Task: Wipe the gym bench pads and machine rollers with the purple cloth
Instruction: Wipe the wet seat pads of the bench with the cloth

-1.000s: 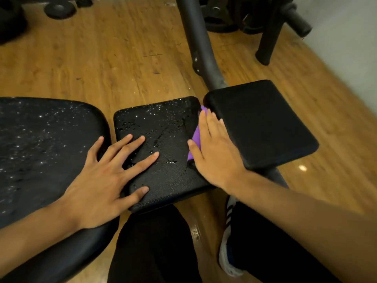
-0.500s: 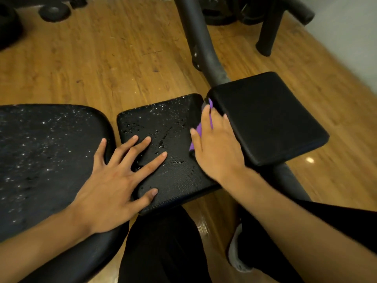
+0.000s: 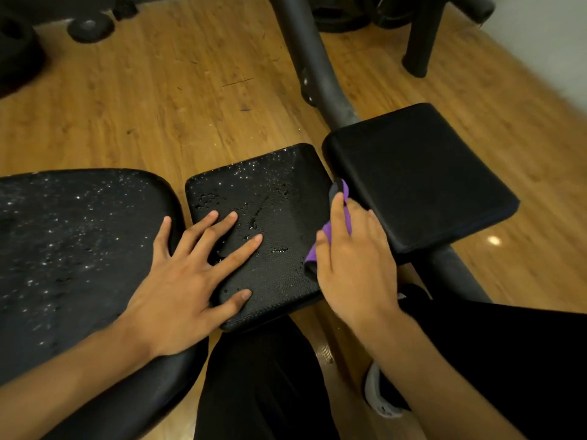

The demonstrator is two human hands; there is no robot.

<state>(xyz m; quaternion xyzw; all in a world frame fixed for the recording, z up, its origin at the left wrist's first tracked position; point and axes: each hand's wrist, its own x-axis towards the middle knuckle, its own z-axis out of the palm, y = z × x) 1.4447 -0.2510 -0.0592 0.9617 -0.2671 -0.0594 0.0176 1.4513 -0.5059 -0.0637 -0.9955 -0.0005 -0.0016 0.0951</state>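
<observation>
Three black pads lie side by side: a large left pad [image 3: 63,249] speckled with droplets, a wet middle pad [image 3: 273,192], and a dry-looking right pad [image 3: 419,173]. My left hand [image 3: 190,274] rests flat with spread fingers across the left and middle pads. My right hand [image 3: 352,258] presses the purple cloth [image 3: 346,214] with straight fingers into the gap between the middle and right pads. Most of the cloth is hidden under the hand and in the gap.
A dark steel frame tube [image 3: 311,65] runs from the top under the right pad. Weight plates [image 3: 90,27] and a machine leg [image 3: 422,39] stand on the wooden floor at the back. My legs in black trousers [image 3: 263,385] and a shoe [image 3: 378,395] are below.
The view has shifted slightly, so the pads sit lower and right. My right hand has slid a little along the gap with the cloth. The left hand stays flat in place.
</observation>
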